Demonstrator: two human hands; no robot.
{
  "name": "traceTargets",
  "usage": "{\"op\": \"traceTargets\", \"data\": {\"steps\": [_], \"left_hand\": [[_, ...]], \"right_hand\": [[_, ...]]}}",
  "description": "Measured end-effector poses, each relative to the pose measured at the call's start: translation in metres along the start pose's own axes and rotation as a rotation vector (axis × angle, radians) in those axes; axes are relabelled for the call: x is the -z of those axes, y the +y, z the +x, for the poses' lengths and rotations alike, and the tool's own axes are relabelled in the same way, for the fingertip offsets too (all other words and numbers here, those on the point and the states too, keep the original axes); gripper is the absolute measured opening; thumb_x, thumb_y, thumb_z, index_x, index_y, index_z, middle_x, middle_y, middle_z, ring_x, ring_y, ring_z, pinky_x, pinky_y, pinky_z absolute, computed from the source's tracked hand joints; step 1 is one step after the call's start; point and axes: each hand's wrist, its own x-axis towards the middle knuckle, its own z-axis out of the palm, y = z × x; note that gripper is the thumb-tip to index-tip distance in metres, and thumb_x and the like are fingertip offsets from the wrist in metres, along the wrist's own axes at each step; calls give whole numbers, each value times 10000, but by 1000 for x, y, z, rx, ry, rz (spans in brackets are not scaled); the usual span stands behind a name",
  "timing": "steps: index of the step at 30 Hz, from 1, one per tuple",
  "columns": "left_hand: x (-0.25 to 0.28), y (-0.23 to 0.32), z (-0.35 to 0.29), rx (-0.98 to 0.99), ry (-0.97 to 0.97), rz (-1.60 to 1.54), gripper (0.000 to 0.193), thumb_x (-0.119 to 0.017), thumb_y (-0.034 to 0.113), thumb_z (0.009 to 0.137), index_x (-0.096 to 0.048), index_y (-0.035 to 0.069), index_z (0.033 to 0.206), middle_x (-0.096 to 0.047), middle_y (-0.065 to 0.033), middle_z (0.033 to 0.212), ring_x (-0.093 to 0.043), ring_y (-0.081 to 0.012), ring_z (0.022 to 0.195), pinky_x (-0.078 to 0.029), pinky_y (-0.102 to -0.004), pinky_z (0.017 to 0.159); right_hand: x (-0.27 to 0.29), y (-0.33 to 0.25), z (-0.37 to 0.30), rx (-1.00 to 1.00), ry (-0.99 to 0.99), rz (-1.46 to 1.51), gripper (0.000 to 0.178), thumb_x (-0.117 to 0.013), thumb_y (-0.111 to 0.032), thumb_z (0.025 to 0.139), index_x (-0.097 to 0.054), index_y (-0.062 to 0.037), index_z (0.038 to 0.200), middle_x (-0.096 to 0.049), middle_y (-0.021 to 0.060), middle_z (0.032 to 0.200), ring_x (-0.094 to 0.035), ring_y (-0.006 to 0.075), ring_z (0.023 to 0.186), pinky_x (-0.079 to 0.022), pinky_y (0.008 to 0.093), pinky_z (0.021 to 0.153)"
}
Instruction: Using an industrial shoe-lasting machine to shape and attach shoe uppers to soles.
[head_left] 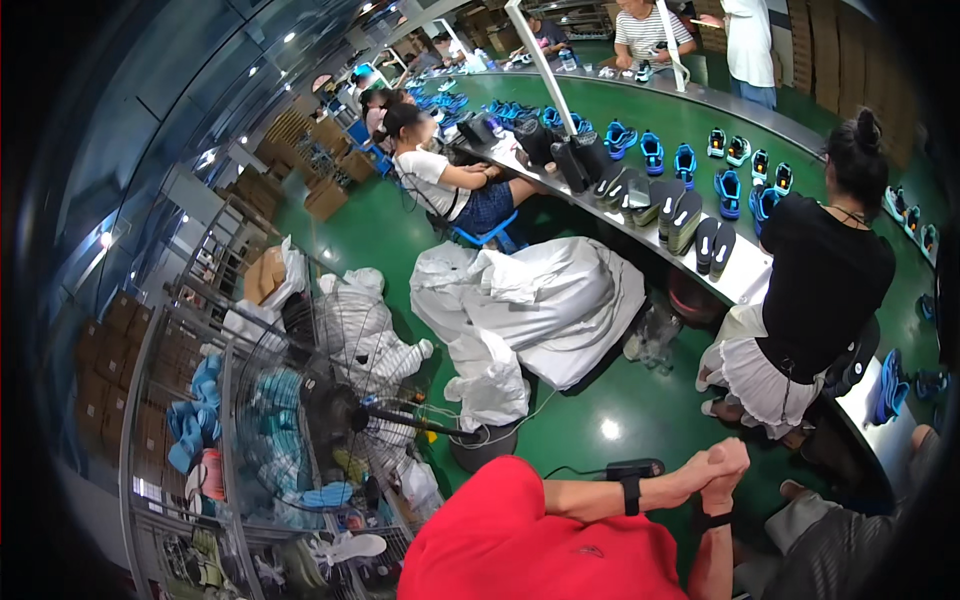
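My left hand (690, 478) and my right hand (730, 460) are clasped together in front of me at the lower right. Their fingers are closed around each other, and no object shows between them. A black band (630, 494) circles my left wrist, and another dark band (716, 520) sits on my right one. Just past my left forearm is a black device (635, 468) with a cable; its kind is unclear. My red shirt (490, 530) fills the lower middle.
A caged fan (335, 405) stands left beside a wire rack (130, 460) of shoe parts. White sacks (560, 300) lie on the green floor. Beyond, a person in black (835, 260) and a seated person (440, 175) flank a bench holding insoles (685, 220) and blue shoes (730, 190).
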Motion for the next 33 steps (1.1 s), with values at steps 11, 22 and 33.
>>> {"op": "traceTargets", "data": {"steps": [11, 22, 33], "left_hand": [[35, 48, 24, 305, -222, -19, 696, -570, 421, 954, -289, 72, 1488, -444, -58, 1446, -468, -134, 1259, -382, -249, 999], [-19, -1, 56, 222, -444, 215, 322, -691, 318, 873, -551, 31, 913, -561, 2, 930, -513, -99, 905, -429, -264, 808], [-101, -20, 17, 513, -1005, 388, 589, -512, 344, 992, -332, 34, 1459, -523, -94, 1328, -517, -214, 1211, -405, -342, 1024]], "right_hand": [[103, 51, -13, -512, -7, -183, 149, -512, -77, 920, -609, 33, 949, -625, 161, 941, -598, 287, 849, -472, 363, 769], [48, 48, -25, -245, 19, -106, 162, -546, -144, 838, -518, -13, 746, -488, 103, 709, -525, 259, 662, -409, 372, 599], [200, -57, -96, -493, 559, -605, 99, -586, -93, 843, -658, -48, 893, -676, 116, 972, -644, 296, 925, -510, 412, 822]]}}
